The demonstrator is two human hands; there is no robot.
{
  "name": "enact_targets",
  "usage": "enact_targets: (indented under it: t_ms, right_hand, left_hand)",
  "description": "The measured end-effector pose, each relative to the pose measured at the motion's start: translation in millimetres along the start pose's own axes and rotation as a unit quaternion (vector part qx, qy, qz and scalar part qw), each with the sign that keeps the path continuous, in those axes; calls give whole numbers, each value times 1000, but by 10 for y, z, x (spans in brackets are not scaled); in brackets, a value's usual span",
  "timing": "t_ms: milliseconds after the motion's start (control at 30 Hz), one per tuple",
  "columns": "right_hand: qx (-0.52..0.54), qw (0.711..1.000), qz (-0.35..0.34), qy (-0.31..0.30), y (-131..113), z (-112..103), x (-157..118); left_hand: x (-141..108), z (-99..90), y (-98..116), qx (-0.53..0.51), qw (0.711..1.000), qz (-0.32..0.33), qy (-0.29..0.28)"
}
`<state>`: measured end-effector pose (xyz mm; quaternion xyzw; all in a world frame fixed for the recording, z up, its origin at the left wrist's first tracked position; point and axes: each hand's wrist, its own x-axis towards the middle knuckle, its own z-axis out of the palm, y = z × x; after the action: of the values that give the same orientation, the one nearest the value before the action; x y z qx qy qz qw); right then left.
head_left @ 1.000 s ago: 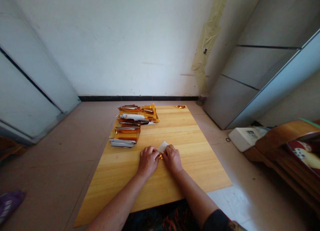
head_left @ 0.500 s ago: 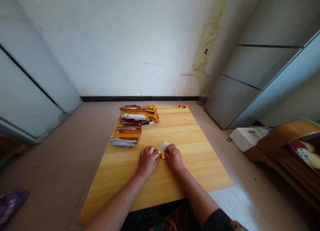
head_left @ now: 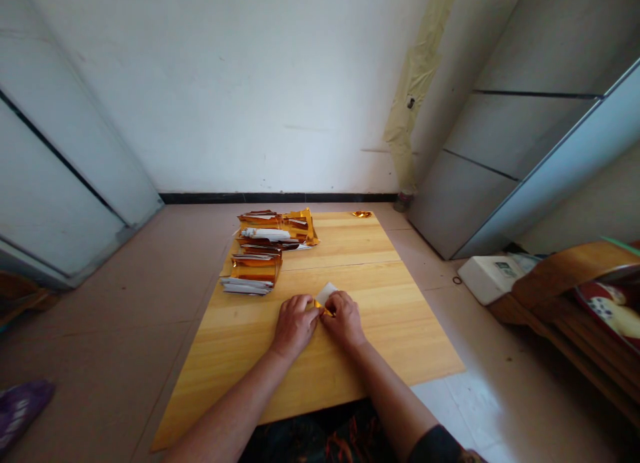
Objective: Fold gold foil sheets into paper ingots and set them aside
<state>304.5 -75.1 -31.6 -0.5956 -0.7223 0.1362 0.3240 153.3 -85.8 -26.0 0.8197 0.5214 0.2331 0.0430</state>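
A small sheet of gold foil paper with a white side lies on the wooden table in front of me, its near edge folded to show gold. My left hand pinches the left end of that fold between thumb and fingers. On the right end, my right hand is closed with curled fingers over the paper, hiding part of it. The two thumbs nearly meet at the fold. Beyond my left hand sit rows of folded gold and white paper pieces, stacked on edge.
A crumpled gold foil piece rests near the table's far right corner. Right of the table are a white box, wooden furniture and a grey cabinet. A purple bag lies on the floor at left.
My right hand has shifted slightly left and its thumb has come closer to my left thumb. Less of the gold fold shows between the hands, and it now slants.
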Motion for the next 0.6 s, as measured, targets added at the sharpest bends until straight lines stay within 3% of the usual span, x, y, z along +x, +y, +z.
enact_targets:
  t_ms: [267, 600]
  right_hand:
    - [80, 996, 33, -11, 11, -48, 17]
    - [135, 991, 13, 13, 109, -42, 23]
  left_hand:
    - [12, -25, 12, 1, 1000, -3, 0]
    - [9, 22, -17, -5, 1000, 0, 7]
